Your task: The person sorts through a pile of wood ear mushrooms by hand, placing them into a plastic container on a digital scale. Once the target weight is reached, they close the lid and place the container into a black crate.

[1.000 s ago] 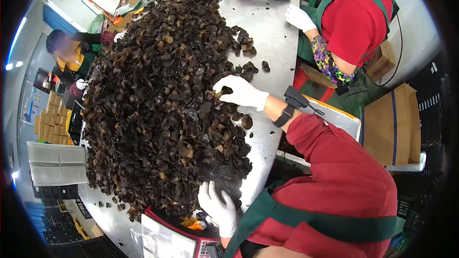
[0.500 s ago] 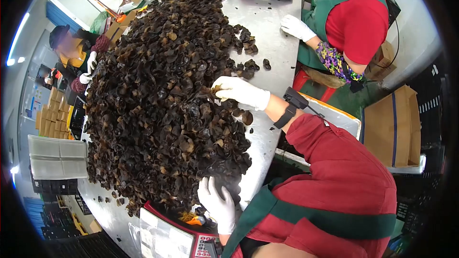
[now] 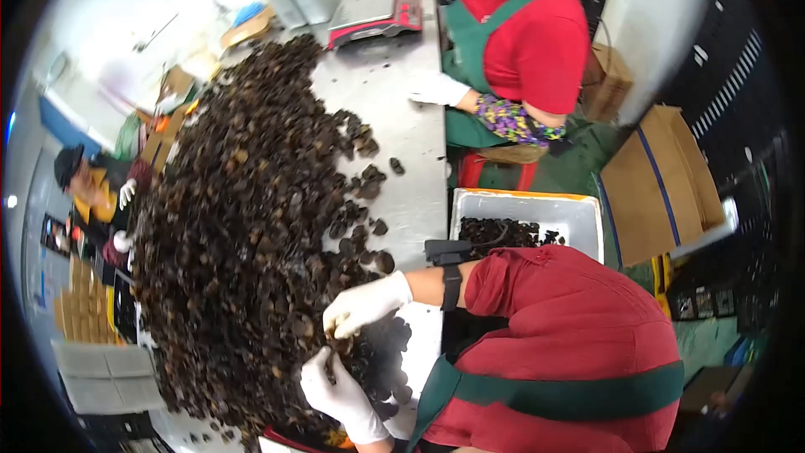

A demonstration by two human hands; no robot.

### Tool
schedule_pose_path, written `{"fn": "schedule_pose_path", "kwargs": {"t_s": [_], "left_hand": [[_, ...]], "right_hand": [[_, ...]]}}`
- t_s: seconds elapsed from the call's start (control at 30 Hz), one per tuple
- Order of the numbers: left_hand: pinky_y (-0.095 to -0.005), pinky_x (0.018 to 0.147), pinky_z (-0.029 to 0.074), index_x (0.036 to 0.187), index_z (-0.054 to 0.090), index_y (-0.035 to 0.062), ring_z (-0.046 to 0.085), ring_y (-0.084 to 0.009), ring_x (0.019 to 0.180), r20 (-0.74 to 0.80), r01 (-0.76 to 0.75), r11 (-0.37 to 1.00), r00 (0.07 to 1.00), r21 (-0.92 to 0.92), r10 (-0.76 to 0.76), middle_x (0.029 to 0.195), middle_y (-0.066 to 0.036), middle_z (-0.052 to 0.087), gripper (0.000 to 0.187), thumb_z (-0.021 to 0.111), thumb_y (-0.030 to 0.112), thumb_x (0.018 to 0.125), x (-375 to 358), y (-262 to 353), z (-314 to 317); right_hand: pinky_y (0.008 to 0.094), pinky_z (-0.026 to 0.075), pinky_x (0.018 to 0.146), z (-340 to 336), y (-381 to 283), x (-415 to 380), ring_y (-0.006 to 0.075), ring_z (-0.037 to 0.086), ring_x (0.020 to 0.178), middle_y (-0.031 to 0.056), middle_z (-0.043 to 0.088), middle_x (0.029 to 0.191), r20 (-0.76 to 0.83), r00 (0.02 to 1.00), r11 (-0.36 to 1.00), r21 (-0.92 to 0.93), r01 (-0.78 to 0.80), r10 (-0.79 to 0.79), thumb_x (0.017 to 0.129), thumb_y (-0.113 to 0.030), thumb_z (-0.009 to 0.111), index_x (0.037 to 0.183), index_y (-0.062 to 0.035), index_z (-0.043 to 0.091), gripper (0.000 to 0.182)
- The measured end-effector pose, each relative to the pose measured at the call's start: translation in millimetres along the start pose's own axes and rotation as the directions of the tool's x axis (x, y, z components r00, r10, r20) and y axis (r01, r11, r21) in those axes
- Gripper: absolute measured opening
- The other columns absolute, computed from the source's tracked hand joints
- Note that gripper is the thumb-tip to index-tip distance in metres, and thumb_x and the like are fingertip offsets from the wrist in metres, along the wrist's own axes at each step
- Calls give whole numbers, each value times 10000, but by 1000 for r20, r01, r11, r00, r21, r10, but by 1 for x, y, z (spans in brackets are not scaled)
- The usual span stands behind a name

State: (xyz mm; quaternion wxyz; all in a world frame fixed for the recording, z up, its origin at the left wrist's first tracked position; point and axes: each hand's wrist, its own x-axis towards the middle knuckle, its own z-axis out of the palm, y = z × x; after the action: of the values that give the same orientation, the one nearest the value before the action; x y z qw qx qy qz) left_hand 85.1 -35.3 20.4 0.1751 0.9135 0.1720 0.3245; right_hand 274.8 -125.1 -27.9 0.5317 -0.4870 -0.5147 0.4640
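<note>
A big heap of dark brown dried wood ear mushrooms (image 3: pixel 243 226) covers the metal table. At its near edge my right hand (image 3: pixel 367 306), in a white glove, has its fingers curled down and pinched on a brown wood ear mushroom. Just below it, my left hand (image 3: pixel 345 398), also gloved, has thumb and fingers bent round a dark piece of the same mushroom, partly lost against the heap. The two hands' fingertips nearly meet. A black device is strapped to my right wrist.
A red scale (image 3: pixel 376 17) stands at the table's far end. Beside the table, a white bin (image 3: pixel 591 222) holds some mushrooms, near a cardboard box (image 3: pixel 662 180). A co-worker's gloved hand (image 3: pixel 438 89) rests at the table edge; another person (image 3: pixel 92 189) stands across the heap.
My right hand has come down from the heap's upper edge toward my left hand, which has closed its spread fingers at the heap. The view has shifted, bringing the white bin into fuller sight.
</note>
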Motion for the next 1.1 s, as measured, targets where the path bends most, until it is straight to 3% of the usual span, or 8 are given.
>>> {"fn": "schedule_pose_path", "kwargs": {"t_s": [0.23, 0.47, 0.5, 0.57, 0.7, 0.8, 0.9, 1.1], "left_hand": [[-314, 702, 536, 917, 719, -24, 680, -216, 724, 31, 229, 961, 973, -155, -227, 835, -130, 727, 113, 741, -34, 806, -18, 4, 2], [-343, 759, 556, 1005, 726, -18, 713, -262, 794, 225, 317, 937, 933, -149, -280, 908, -170, 734, 151, 671, -7, 865, -28, -4, -6], [-341, 768, 556, 1008, 729, -4, 717, -266, 809, 248, 302, 948, 930, -98, -270, 913, -174, 732, 147, 677, 21, 873, -24, 7, -15], [-336, 779, 556, 1017, 729, 12, 724, -262, 837, 123, 249, 961, 964, -120, -235, 925, -172, 731, 147, 681, 71, 892, -35, -7, -10], [-310, 752, 558, 1034, 714, -4, 728, -200, 809, 190, 488, 856, 869, -173, -457, 911, -142, 743, 150, 681, 79, 914, -39, -9, -14], [-225, 622, 519, 960, 697, -30, 637, -76, 645, 292, 685, 517, 706, -513, -646, 787, -29, 693, 102, 672, 66, 939, -40, -12, -11], [-211, 572, 431, 987, 697, -16, 552, -45, 618, 414, 724, 416, 670, -551, -617, 742, -1, 653, 155, 613, 115, 984, -25, -8, -22], [-206, 584, 407, 1010, 678, 1, 612, -76, 617, 420, 708, 332, 662, -623, -621, 750, -6, 651, 151, 606, 133, 1007, -38, -17, -9]], "right_hand": [[312, 535, 721, 33, -22, -14, 147, 646, 854, 75, 652, 1121, 23, 986, 975, 145, -168, 166, 1008, -405, 572, 1288, -47, 563, 455], [317, 536, 774, 50, 26, -3, 162, 640, 869, 73, 693, 966, -122, 992, 996, 90, -15, 26, 948, -271, 684, 1121, -20, 642, 308], [287, 555, 718, 50, 25, -4, 126, 659, 839, 65, 703, 924, -181, 976, 984, -153, 96, -123, 956, -207, 672, 1098, -22, 664, 233], [288, 566, 741, 49, 14, -5, 113, 660, 840, 67, 719, 971, -148, 988, 999, -12, -43, 41, 960, -196, 663, 1114, -28, 672, 229], [271, 560, 669, 48, 0, -3, 125, 678, 678, 70, 721, 857, -143, 961, 967, -65, -248, 237, 989, -213, 608, 1121, -24, 694, 246], [284, 543, 558, 55, -3, -2, 129, 659, 549, 75, 720, 854, -189, 960, 977, -13, -214, 208, 995, -211, 593, 1116, 25, 683, 280], [257, 484, 469, 54, -6, 4, 128, 623, 512, 72, 684, 772, -189, 947, 914, 366, -176, 258, 1008, -192, 564, 1025, 20, 683, 244], [247, 504, 526, 55, -9, 2, 149, 650, 542, 90, 715, 805, -206, 910, 919, 248, -307, 360, 1055, -383, 489, 1048, 14, 685, 443]]}}
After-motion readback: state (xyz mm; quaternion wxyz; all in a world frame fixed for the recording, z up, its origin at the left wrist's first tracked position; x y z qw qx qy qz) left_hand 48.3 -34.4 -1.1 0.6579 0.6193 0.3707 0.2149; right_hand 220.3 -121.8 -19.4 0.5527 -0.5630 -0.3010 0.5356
